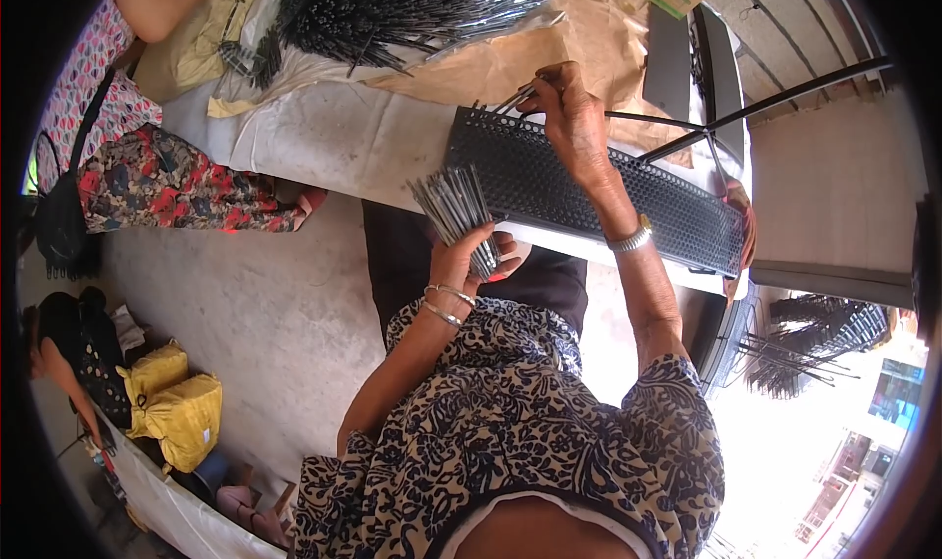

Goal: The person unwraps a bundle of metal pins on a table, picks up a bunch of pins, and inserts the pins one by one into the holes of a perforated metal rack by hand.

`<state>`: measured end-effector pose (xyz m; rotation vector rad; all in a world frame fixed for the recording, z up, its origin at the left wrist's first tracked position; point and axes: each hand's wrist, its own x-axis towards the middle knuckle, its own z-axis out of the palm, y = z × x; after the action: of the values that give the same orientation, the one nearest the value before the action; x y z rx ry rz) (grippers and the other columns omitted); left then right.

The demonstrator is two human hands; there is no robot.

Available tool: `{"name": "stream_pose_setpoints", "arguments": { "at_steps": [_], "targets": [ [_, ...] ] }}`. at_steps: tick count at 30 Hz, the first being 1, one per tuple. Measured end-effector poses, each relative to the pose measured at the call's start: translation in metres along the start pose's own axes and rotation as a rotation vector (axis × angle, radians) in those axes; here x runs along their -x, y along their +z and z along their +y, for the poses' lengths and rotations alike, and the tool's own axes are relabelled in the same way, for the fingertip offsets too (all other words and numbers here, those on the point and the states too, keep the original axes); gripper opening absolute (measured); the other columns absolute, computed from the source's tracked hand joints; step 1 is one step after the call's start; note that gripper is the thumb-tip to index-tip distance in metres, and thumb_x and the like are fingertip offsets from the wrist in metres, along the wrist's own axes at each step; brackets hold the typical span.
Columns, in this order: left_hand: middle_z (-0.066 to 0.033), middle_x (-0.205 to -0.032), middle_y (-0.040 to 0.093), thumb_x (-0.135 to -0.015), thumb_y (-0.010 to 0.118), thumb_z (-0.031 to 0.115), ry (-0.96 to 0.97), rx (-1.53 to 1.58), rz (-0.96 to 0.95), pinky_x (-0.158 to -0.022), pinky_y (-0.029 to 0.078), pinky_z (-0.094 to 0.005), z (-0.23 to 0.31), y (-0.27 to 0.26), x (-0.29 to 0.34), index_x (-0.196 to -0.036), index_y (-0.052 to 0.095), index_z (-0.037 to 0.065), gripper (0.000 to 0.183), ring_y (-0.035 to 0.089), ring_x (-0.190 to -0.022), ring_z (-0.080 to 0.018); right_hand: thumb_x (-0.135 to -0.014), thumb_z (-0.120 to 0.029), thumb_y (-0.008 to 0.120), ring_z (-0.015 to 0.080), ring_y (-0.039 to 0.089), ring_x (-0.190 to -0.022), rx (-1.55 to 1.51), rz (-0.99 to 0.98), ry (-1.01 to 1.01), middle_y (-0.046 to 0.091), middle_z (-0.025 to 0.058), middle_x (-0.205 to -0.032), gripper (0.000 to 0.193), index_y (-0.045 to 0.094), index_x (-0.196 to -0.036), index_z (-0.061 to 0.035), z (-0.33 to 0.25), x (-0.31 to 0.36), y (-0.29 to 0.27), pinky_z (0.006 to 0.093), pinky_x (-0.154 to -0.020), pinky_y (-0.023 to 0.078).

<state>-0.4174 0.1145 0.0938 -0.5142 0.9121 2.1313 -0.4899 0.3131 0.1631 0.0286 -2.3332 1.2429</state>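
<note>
My left hand [473, 250] is closed round a bundle of thin dark sticks [453, 204], whose ends fan out up and to the left. It is held in front of my body, just short of the table's near edge. My right hand [569, 112] pinches a few thin sticks [515, 98] between thumb and fingers. They slant down to the left end of a long black perforated rack [628, 201], which is covered in rows of small holes. The lower ends of these sticks are hard to make out against the rack.
A big heap of dark sticks [392, 14] lies on brown paper [500, 63] across the table. A person in a flowered skirt [162, 181] sits at the left. Another person is lower left by a yellow bag [177, 402]. A black metal bar [795, 98] crosses at right.
</note>
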Motion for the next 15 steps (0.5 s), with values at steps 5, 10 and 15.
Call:
{"name": "stream_pose_setpoints", "arguments": {
  "at_steps": [5,10,15],
  "targets": [
    [-0.0155,-0.084,0.065,-0.085,0.061,0.008,-0.005,0.017,-0.018,-0.07,0.06,-0.0495,0.0,0.002,0.001,-0.093,0.061,-0.001,0.012,0.066,-0.08,-0.0277,-0.089,0.004,0.052,0.0252,0.068,-0.074,0.045,-0.069,-0.106,0.063,0.0164,-0.088,0.014,0.045,-0.101,0.0003,0.003,-0.004,-0.001,0.0335,-0.061,0.052],
    [-0.0109,-0.079,0.064,-0.086,0.062,0.009,0.012,-0.03,-0.015,-0.068,0.059,-0.0457,-0.002,0.0,-0.003,-0.091,0.061,0.002,0.009,0.064,-0.073,-0.0221,-0.087,-0.001,0.058,0.0292,0.067,-0.075,0.048,-0.136,-0.143,0.064,0.0151,-0.079,0.011,0.052,-0.096,-0.0012,0.012,-0.001,0.01,0.0348,-0.061,0.052],
    [-0.0065,-0.074,0.061,-0.087,0.063,0.011,0.045,-0.046,-0.045,-0.064,0.057,-0.0391,-0.004,-0.004,-0.004,-0.09,0.061,0.005,0.007,0.059,-0.064,-0.0169,-0.086,-0.009,0.061,0.0312,0.065,-0.076,0.205,-0.161,-0.277,0.064,0.0154,-0.084,0.011,0.063,-0.095,-0.0029,0.001,0.001,0.007,0.0373,-0.066,0.052]
  ]
}}
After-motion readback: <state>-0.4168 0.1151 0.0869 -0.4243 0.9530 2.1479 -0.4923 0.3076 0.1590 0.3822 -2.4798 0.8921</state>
